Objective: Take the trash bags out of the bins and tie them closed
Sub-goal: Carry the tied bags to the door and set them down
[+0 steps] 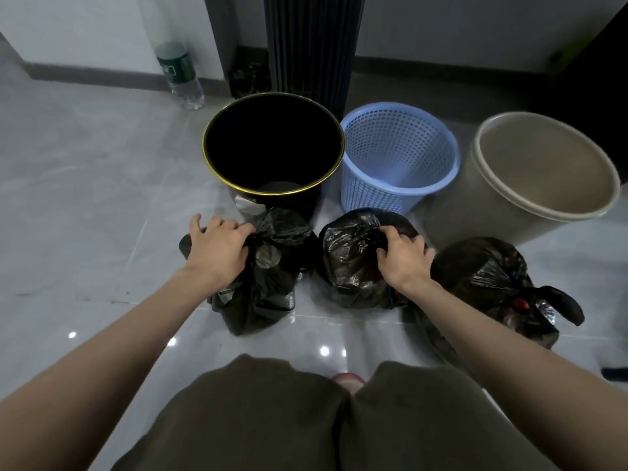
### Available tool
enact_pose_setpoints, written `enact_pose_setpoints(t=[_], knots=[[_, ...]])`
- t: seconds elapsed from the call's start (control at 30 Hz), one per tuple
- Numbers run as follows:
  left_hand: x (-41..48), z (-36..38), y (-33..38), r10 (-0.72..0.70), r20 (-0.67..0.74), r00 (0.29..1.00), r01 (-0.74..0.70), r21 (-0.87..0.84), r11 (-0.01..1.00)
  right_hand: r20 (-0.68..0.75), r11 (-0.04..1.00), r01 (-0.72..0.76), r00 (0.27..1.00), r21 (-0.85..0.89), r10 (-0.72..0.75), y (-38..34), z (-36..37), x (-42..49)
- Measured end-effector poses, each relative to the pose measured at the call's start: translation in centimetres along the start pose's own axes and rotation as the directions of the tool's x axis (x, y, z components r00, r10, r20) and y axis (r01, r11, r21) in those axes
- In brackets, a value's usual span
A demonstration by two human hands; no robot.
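Observation:
Three black trash bags stand on the floor in front of three bins. My left hand [217,248] grips the gathered top of the left bag [268,283], which sits before the black bin with a gold rim [217,130]. My right hand [402,256] grips the knotted top of the middle bag [346,263], in front of the blue mesh basket [401,185]. The right bag [482,280] lies tied beside the beige bin [489,212]. No bag shows inside any of the three bins.
A clear plastic bottle [180,74] with a green label stands by the back wall on the left. A dark ribbed column [311,45] rises behind the bins. My knees fill the lower part of the view, over glossy grey tile [85,198].

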State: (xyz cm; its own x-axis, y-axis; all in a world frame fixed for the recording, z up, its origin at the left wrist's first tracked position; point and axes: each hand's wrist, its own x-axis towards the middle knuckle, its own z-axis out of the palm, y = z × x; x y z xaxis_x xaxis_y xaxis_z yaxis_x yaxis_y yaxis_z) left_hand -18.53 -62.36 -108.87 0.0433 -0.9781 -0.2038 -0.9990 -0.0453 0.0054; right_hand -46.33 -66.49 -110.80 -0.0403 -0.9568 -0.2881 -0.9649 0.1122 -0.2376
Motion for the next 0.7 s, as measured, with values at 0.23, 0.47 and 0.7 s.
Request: enact_pose_setpoints(t=[0.23,0.47,0.7], knots=[[-0.5,0.2,-0.5,0.024,-0.133,0.991,-0.031,-0.056,0.998,-0.114,0.992,0.058,0.992,0.11,-0.045,-0.1,0.8,0.1],[-2.0,0.3,-1.9,0.015,-0.185,0.983,-0.033,-0.098,0.995,-0.181,0.981,0.162,0.973,0.105,-0.141,-1.0,-0.6,-0.2],[-3.5,0.2,-2.6,-0.014,-0.23,0.973,-0.009,-0.097,0.995,-0.14,0.968,0.186,0.977,0.168,-0.163,-3.1,-1.6,-0.3]])
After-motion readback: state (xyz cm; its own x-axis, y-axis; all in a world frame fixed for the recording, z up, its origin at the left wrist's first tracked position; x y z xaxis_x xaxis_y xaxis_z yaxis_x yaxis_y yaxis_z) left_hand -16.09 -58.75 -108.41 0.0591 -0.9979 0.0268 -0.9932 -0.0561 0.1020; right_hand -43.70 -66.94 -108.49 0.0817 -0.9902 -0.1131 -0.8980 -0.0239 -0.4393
